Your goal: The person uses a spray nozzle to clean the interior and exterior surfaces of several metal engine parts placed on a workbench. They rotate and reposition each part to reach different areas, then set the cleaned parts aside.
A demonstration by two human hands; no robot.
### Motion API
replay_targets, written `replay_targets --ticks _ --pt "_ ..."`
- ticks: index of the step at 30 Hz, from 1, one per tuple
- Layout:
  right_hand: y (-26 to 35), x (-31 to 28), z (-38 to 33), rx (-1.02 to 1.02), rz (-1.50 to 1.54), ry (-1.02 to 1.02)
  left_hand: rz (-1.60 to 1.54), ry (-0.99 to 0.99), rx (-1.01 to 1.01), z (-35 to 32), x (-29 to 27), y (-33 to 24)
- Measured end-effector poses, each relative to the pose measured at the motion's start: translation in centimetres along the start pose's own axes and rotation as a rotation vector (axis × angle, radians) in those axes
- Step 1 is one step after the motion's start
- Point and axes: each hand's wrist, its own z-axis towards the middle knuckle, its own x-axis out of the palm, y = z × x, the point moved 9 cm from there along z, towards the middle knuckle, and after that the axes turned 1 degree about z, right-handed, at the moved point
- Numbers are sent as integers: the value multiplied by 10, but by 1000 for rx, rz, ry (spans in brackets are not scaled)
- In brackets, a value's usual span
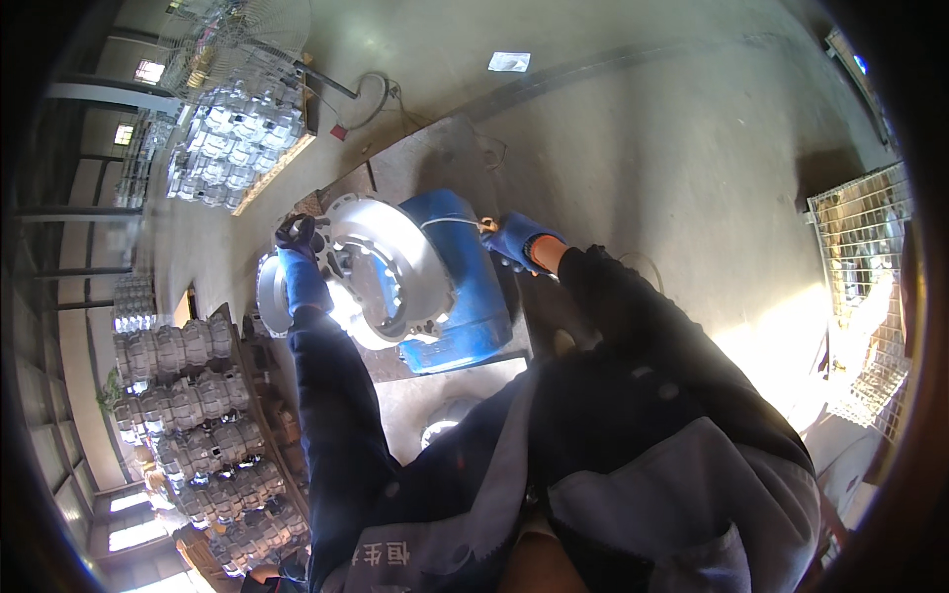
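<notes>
A large ring-shaped silver metal casting (420,262) with a wide central opening leans, tilted, against a blue plastic drum (465,287) lying on its side. My left hand (301,259), in a blue glove, has its fingers curled at the casting's left edge; the exact grip is partly hidden. Beside that wrist is another rounded metal part (272,295). My right hand (518,241), also gloved in blue with bare fingertips showing, is closed around a thin, light-coloured rod-like tool (450,220). The rod reaches left across the drum, its tip close to the casting's right rim.
Stacked castings (237,138) stand on a pallet at the far left, near a large fan (232,44). More rows of castings (198,415) fill the near left. A wire cage (860,287) stands at the right. A white sheet (509,62) lies on the floor ahead.
</notes>
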Motion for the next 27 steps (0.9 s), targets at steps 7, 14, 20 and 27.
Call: replay_targets --ticks 7,14,20,27 --pt "-53 -1 -29 -2 -115 -28 48 110 55 51 7 38" --pt "-79 16 -82 -71 -197 -14 -363 168 26 113 -32 112" --pt "-100 14 -128 -178 -164 50 27 219 124 72 6 43" --pt "-86 4 -160 -225 -111 154 -58 205 57 69 6 45"
